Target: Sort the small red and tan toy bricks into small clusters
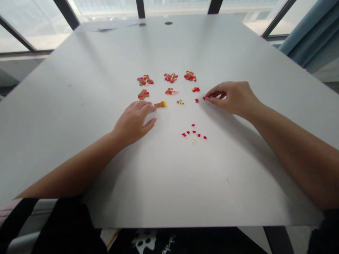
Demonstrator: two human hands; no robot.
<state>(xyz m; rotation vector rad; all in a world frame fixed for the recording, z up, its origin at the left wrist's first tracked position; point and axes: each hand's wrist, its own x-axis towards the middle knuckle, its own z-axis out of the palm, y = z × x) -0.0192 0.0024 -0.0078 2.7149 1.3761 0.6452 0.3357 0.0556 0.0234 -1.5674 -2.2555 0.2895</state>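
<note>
My right hand (pixel 233 98) pinches a tiny red piece (pixel 204 98) between thumb and fingertips, just above or at the tabletop. Left of it lies a small red cluster (pixel 196 101). My left hand (pixel 135 121) rests on the table with its fingers apart. Its fingertips are beside a small brown brick strip with a yellow end (pixel 160 104); whether they touch it I cannot tell. Between the hands sits a little group of brown and cream pieces (pixel 180 102). Nearer me, several loose red pieces (pixel 194 132) are scattered by a few pale ones (pixel 194 140).
Farther off on the white table (pixel 159 176) are piles of small red and brown pieces: a left pile (pixel 145 80), a middle pile (pixel 171 77) and a right pile (pixel 190 76). Smaller heaps (pixel 143 94) lie in front. Windows and a blue curtain (pixel 312 35) border the table.
</note>
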